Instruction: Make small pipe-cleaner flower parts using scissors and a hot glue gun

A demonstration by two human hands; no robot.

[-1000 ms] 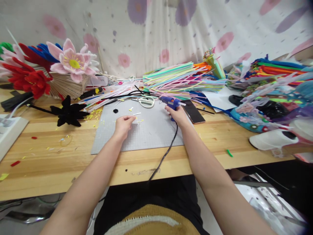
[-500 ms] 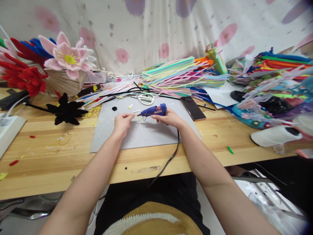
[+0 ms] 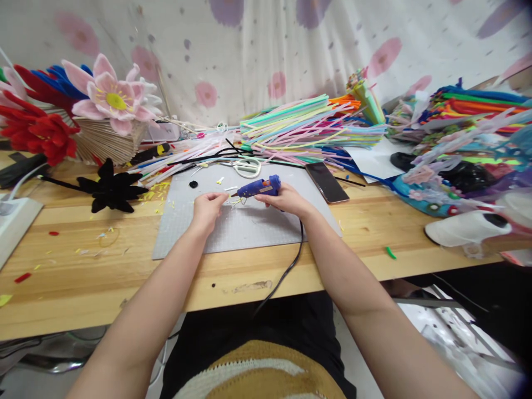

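Note:
My right hand [image 3: 286, 199] is wrapped round a blue hot glue gun [image 3: 260, 188], its nozzle pointing left and its black cord hanging over the table's front edge. Close to the nozzle, my left hand [image 3: 209, 208] is closed in a pinch; whatever sits between its fingertips is too small to name. Both hands are above a grey cutting mat [image 3: 241, 235]. Scissors with pale handles [image 3: 248, 168] lie behind the glue gun. Small white and yellow snippets are on the mat, along with a round black piece [image 3: 193, 184].
A black fuzzy flower [image 3: 110, 187] lies left of the mat. Pink [image 3: 112, 97] and red flowers stand behind it. Bundles of pastel pipe cleaners [image 3: 291, 122] fill the back. A phone [image 3: 327, 183] rests on the mat's right edge. A white spool [image 3: 467, 228] lies far right, a power strip [image 3: 19, 227] far left.
The whole view has shifted very slightly. The glue gun's nozzle stays close to my left fingertips, and both hands keep nearly the same pose.

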